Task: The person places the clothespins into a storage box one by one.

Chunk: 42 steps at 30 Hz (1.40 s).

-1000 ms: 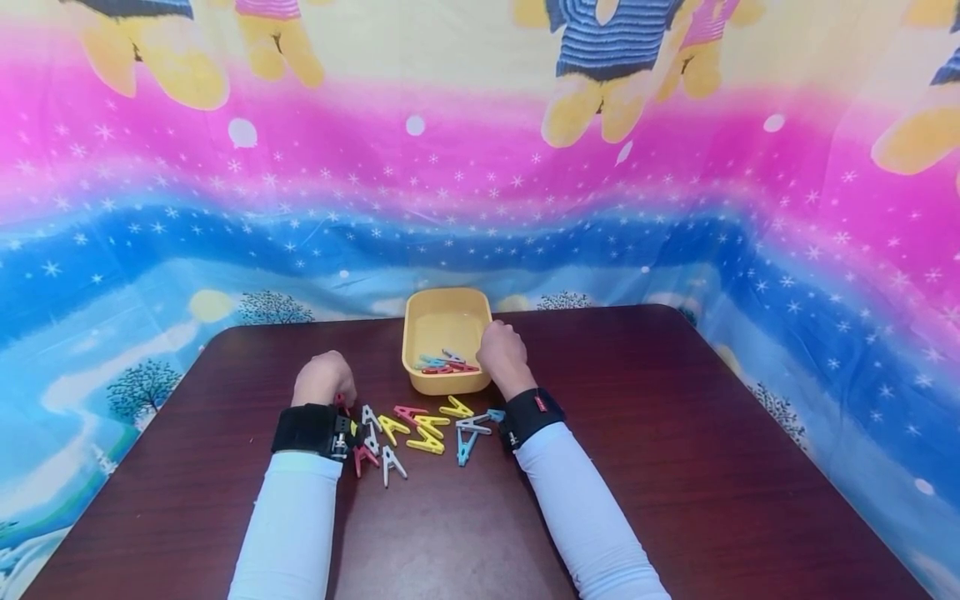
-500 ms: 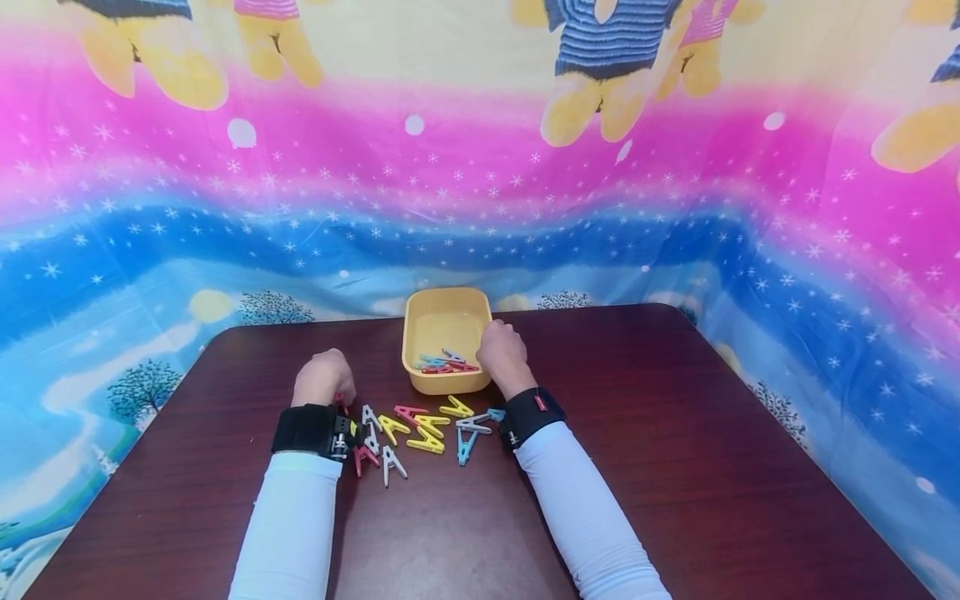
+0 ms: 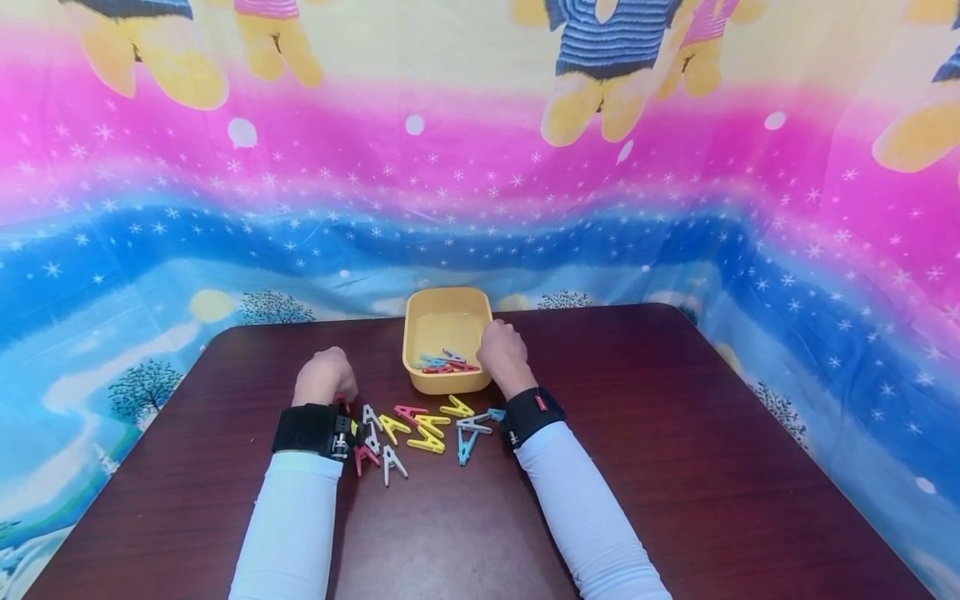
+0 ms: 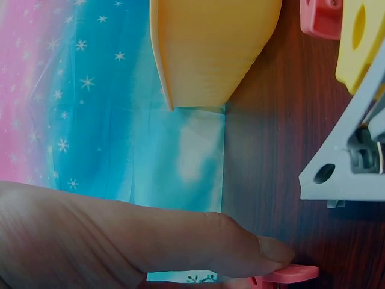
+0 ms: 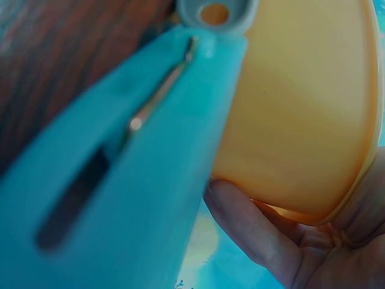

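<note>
My left hand (image 3: 324,377) is at the left end of the loose clothespins and pinches a red clothespin (image 4: 292,274). In the left wrist view the thumb presses on that clothespin; the other fingers are mostly hidden. My right hand (image 3: 502,354) grips the right side of a yellow plastic box (image 3: 450,384). The right wrist view shows a thumb (image 5: 252,232) against the box's outer wall and fingers at its rim. Inside the box, near its front wall, lie several blue and red clothespins (image 3: 447,363).
Between the forearms are scattered yellow clothespins (image 3: 426,442), grey-white clothespins (image 3: 390,463), a red clothespin (image 3: 365,457) and blue clothespins (image 3: 466,447). One blue clothespin (image 5: 174,144) is close under the right wrist. The dark wooden table (image 3: 675,467) ends at a printed cloth backdrop (image 3: 360,242).
My left hand has shifted very slightly away from me, keeping its pinch on the red clothespin. The right hand and the box stay in place.
</note>
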Each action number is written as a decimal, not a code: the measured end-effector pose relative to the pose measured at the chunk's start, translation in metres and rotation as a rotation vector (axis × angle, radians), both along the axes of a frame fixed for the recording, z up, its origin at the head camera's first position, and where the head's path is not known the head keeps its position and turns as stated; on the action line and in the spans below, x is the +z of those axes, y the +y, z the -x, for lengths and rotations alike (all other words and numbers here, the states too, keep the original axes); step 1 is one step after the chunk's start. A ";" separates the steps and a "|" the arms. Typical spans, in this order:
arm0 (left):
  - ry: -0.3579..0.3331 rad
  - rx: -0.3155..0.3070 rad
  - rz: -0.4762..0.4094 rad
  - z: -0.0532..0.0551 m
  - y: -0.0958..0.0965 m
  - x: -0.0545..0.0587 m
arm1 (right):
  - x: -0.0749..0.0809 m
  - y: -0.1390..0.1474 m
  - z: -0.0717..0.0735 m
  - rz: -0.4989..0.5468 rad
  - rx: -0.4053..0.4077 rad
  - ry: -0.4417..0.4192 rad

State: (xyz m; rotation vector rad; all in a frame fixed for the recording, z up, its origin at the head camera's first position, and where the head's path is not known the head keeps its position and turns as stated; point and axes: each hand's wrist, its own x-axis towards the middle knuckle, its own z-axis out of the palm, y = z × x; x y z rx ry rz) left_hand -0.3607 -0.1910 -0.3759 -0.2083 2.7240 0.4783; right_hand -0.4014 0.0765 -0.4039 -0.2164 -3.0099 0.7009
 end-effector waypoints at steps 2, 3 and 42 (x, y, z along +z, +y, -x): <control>0.023 0.002 -0.002 -0.002 0.001 0.000 | 0.000 0.000 0.000 0.001 0.000 0.000; 0.031 0.006 -0.006 -0.001 0.001 -0.001 | 0.000 0.000 0.000 0.002 -0.001 -0.001; 0.761 -0.202 -0.247 0.014 0.080 0.000 | -0.001 0.001 0.000 0.004 0.005 0.004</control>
